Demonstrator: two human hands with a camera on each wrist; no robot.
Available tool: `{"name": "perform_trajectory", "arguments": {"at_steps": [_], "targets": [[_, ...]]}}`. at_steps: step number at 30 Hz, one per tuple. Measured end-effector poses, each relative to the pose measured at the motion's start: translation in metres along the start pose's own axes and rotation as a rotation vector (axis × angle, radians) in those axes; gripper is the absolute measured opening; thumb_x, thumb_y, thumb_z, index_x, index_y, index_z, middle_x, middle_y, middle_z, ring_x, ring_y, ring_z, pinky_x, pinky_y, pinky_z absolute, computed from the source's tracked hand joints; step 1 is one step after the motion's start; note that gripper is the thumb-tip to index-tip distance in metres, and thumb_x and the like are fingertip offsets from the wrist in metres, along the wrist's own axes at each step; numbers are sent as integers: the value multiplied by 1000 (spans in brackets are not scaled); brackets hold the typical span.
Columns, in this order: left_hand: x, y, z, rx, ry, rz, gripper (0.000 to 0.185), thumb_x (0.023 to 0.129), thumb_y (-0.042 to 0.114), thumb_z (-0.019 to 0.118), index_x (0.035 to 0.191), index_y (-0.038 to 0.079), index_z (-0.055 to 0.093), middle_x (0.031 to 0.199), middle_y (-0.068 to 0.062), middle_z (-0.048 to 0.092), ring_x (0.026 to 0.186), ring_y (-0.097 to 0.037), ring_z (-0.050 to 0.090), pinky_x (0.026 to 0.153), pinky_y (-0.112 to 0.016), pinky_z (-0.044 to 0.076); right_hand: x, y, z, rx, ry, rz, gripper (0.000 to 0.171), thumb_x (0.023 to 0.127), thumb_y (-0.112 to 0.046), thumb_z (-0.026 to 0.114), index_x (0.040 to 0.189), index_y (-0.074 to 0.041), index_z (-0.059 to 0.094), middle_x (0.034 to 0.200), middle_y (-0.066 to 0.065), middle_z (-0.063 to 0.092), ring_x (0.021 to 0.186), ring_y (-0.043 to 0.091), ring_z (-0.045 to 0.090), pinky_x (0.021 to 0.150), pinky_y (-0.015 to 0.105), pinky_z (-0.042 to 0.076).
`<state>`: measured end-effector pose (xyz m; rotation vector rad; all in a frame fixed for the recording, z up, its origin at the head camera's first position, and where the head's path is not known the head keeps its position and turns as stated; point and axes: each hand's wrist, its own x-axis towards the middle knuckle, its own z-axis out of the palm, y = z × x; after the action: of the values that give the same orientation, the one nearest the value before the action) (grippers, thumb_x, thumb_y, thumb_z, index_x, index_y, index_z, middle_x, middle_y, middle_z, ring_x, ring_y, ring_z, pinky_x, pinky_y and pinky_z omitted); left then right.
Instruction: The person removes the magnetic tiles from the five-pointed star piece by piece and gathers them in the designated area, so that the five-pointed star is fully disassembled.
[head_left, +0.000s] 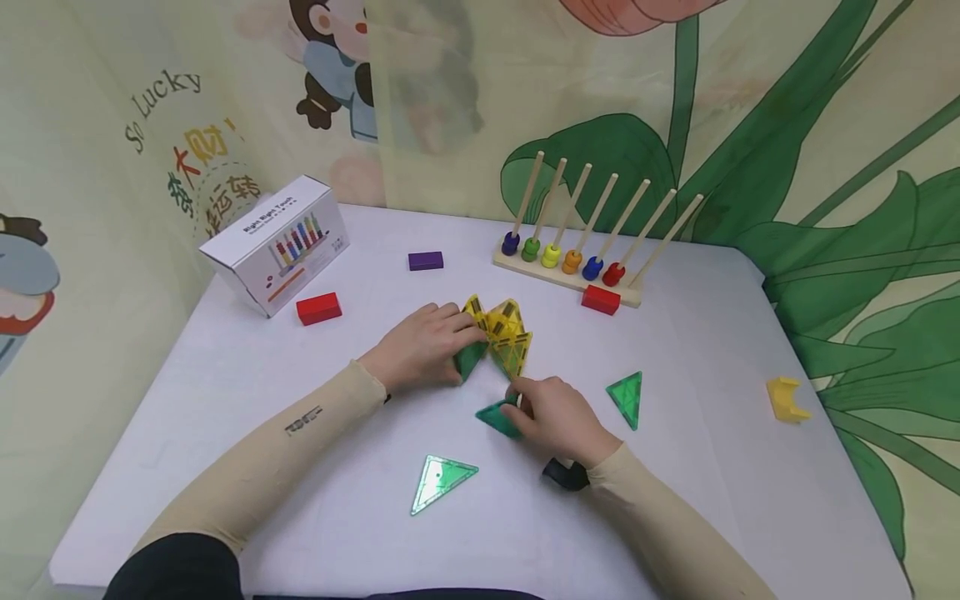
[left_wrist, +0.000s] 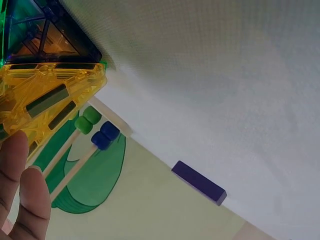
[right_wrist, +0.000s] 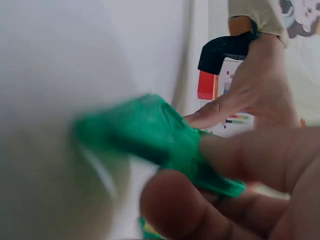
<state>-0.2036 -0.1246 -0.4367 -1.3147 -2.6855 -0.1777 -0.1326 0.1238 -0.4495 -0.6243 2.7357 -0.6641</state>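
A cluster of yellow magnetic tiles (head_left: 506, 333) stands in the middle of the white table (head_left: 240, 392), with a green tile (head_left: 471, 360) leaning against its left side. My left hand (head_left: 424, 345) holds this cluster from the left, fingers on the yellow and green tiles; the left wrist view shows a yellow tile (left_wrist: 45, 100) close up with a fingertip (left_wrist: 25, 185) below it. My right hand (head_left: 553, 417) pinches a green triangle tile (head_left: 497, 417) just in front of the cluster; in the right wrist view this green tile (right_wrist: 160, 137) sits between thumb and fingers.
Two loose green triangles (head_left: 439, 482) (head_left: 627, 397) lie on the table. At the back stand a wooden peg rack with coloured beads (head_left: 577, 250), a white box (head_left: 276, 242), two red blocks (head_left: 318, 307) (head_left: 601, 299) and a purple block (head_left: 425, 261). A yellow piece (head_left: 786, 400) lies right.
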Motion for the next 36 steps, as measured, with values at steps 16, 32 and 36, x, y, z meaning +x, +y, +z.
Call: {"name": "perform_trajectory", "arguments": {"at_steps": [16,32,36], "targets": [[3,5,-5,-35,-18,-46,68,77,39,93,135,16,66,127,-4,69,113,-24,60,101,-42,55,-42,34,-7,72,-20,178,24,90,-36,80,103,-20,67,62,-6,53,56,10,48,52,23,37],[-1,6,2,-32,49,-48,59,80,38,91,130,17,69,124,-2,71,108,-22,63,97,-39,56,42,-32,4,82,113,158,50,96,-50,70,122,-7,71,64,-1,58,61,16,56,53,27,40],[0,6,6,-25,80,-37,56,80,35,91,128,15,69,123,-3,72,106,-23,64,96,-37,57,51,-35,6,32,166,173,49,94,-54,70,106,-7,72,59,-2,49,55,16,52,49,27,34]]}}
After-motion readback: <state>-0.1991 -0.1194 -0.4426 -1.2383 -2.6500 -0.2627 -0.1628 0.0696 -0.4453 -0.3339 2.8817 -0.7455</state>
